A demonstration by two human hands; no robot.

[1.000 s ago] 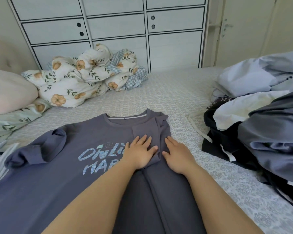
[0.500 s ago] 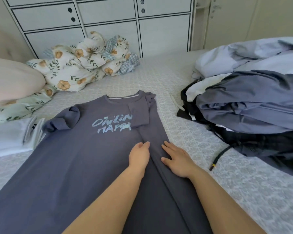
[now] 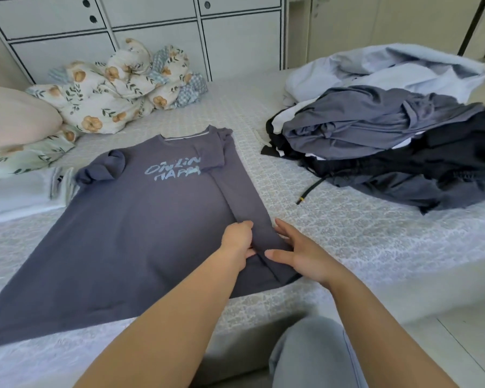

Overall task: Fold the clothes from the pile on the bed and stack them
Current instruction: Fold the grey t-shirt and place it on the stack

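Observation:
A grey-purple T-shirt [image 3: 129, 231] with pale blue lettering lies flat on the bed, neck away from me. Its right side is folded inward into a long strip [image 3: 244, 197]. My left hand [image 3: 237, 238] rests on the shirt at the strip's inner edge near the hem, fingers fairly straight. My right hand [image 3: 300, 253] lies flat on the strip's outer side, fingers spread and thumb pointing left. The unfolded pile of clothes [image 3: 389, 135], grey, black and pale blue, sits on the bed to the right.
A folded white garment [image 3: 17, 191] lies to the shirt's left. A floral duvet [image 3: 118, 88] and a pink pillow [image 3: 14, 116] fill the far left, below the white cabinet [image 3: 151, 29]. My knee [image 3: 314, 354] is at the bed's near edge [image 3: 263, 312].
Both hands have slid down the folded strip from the chest area to near the hem. The view has pulled back, showing the hem and the bed's edge.

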